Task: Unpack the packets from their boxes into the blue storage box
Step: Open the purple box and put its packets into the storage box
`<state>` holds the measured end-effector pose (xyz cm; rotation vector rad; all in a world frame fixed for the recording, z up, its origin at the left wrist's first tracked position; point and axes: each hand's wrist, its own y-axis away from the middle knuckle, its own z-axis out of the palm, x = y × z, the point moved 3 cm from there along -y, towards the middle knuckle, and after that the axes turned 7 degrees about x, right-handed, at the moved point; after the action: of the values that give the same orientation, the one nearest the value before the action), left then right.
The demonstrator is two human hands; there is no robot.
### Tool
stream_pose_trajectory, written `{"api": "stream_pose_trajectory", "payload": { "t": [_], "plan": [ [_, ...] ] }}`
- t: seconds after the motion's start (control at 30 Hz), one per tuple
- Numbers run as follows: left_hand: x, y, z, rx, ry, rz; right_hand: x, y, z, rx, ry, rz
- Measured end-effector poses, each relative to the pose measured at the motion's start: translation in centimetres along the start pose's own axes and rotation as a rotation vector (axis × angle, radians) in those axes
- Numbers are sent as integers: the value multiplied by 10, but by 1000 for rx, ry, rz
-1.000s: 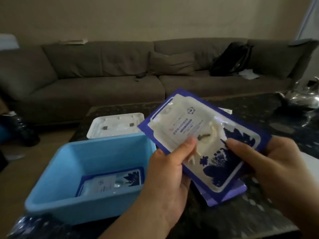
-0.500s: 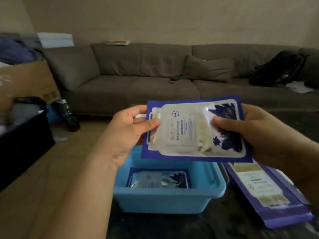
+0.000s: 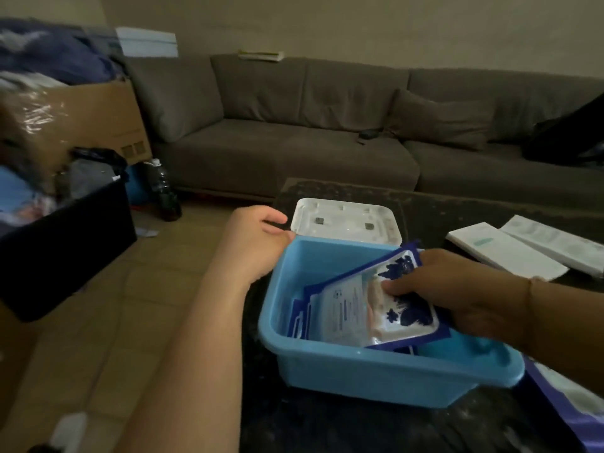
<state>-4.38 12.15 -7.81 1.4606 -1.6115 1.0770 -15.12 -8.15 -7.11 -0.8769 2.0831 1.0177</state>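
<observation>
Behind the dark speckled desk (image 3: 327,426) runs a long grey-brown sofa (image 3: 294,125) with a loose cushion (image 3: 441,119) and a small dark object, too small to identify, on its seat. To the left, on the tiled floor (image 3: 98,322), stand a cardboard carton (image 3: 81,119) with clothes heaped on top, a black bin (image 3: 65,250) and a dark plastic bottle (image 3: 163,188). On the desk sits the blue storage box (image 3: 359,364), and just behind it, touching its far rim, lies a white lid (image 3: 346,220) turned upside down. Two flat white boxes (image 3: 523,250) lie side by side at the far right of the desk, well apart from the storage box, and the end of a purple-and-white box (image 3: 575,407) shows at the lower right edge, just beside the storage box's near corner. The right hand (image 3: 457,289) reaches over the box's right rim, its grip pinching a blue-and-white packet (image 3: 369,305), thumb on top; the packet is tilted, its left end low inside the box and its right end raised near the rim. Beneath it the edges of another packet (image 3: 299,315) show along the box's floor; how many lie there cannot be told, since the held packet and the hand cover most of the interior. The left hand (image 3: 255,240) rests at the box's far left corner, fingers loosely curled with the thumb against the rim, gripping nothing.
</observation>
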Motion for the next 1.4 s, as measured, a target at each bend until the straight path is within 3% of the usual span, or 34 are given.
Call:
{"api": "stream_pose_trajectory", "payload": {
  "t": [0.23,0.47,0.67,0.83,1.2,1.4],
  "plan": [
    [-2,-1,5,-39,-19,54,20,-15,23,-23,-16,77],
    [-1,-2,5,-51,-38,53,25,2,17,-241,16,198],
    [0,-2,6,-40,-49,56,18,16,1,-127,111,227],
    [0,-2,7,-27,-64,55,25,9,6,-158,201,311],
    [1,-2,8,5,-118,84,32,-2,15,-199,423,237],
    [5,-3,6,46,-160,93,24,2,8,-192,368,210]
  ]
}}
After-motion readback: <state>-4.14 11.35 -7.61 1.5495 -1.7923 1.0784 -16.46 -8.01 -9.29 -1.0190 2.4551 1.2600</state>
